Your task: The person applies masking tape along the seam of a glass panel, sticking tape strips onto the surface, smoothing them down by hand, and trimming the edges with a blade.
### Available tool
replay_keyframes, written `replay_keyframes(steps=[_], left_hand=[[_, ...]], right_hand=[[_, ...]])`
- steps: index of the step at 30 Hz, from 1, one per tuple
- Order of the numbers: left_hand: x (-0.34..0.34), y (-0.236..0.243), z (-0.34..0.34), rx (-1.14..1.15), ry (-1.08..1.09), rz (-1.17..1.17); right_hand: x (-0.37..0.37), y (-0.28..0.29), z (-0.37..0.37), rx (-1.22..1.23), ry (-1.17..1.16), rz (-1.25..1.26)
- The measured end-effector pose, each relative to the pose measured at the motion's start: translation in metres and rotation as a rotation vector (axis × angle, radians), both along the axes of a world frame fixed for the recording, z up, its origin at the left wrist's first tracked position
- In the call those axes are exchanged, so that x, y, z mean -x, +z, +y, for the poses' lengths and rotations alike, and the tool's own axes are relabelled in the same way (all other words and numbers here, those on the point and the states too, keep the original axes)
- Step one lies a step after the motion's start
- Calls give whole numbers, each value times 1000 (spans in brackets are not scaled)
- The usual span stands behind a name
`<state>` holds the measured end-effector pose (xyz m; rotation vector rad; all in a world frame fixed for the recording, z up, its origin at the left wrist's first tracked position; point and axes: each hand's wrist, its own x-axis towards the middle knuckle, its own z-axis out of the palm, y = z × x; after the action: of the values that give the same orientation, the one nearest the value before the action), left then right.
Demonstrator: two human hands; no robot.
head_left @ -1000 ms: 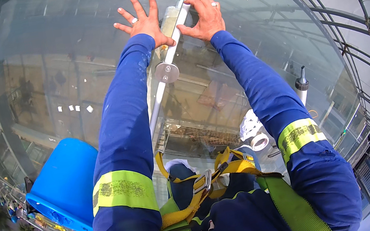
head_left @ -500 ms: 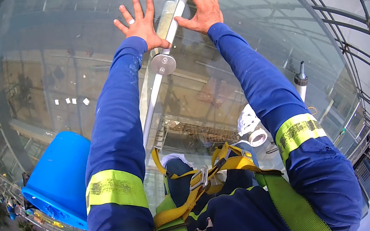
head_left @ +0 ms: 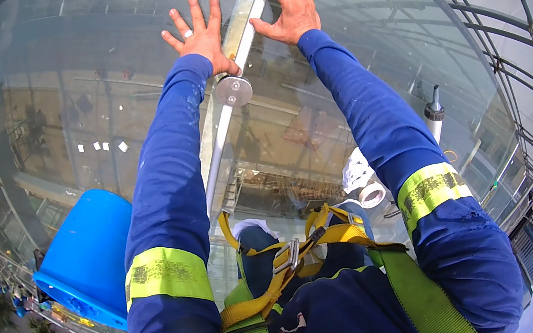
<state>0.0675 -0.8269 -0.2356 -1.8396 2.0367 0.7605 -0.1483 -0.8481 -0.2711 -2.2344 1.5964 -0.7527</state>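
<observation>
White strip (head_left: 258,7) runs near to far across the glass (head_left: 140,166), beneath a metal disc (head_left: 234,91), between my hands. My right hand (head_left: 292,14) curves half open, thumb and forefinger apart at the strip's right edge; my left hand (head_left: 204,40) spreads wide, its thumb just beside the strip. A blue bucket (head_left: 89,242) sits at left, a tape roll (head_left: 372,195) at near right.

The glass surface (head_left: 375,35), crossed by a pale strip (head_left: 249,39), bore a blue bucket (head_left: 91,249) at left and a tape roll (head_left: 369,186) beside crumpled white material (head_left: 354,170) at right.
</observation>
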Motion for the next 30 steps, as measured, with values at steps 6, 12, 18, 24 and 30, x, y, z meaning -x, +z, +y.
replay_keyframes(steps=[6, 12, 18, 24, 30], left_hand=[[1, 3, 0, -14, 9, -9], [6, 9, -3, -48, 4, -16], [2, 14, -8, -109, -2, -29], [1, 22, -16, -178, 2, 7], [1, 29, -20, -234, -5, 21]], right_hand=[[-1, 0, -2, 5, -8, -5], [1, -4, -2, -11, -41, -17], [-6, -2, -3, -14, -98, -35], [-11, 3, -6, -52, -224, -116], [-13, 5, -7, -6, -230, -61]])
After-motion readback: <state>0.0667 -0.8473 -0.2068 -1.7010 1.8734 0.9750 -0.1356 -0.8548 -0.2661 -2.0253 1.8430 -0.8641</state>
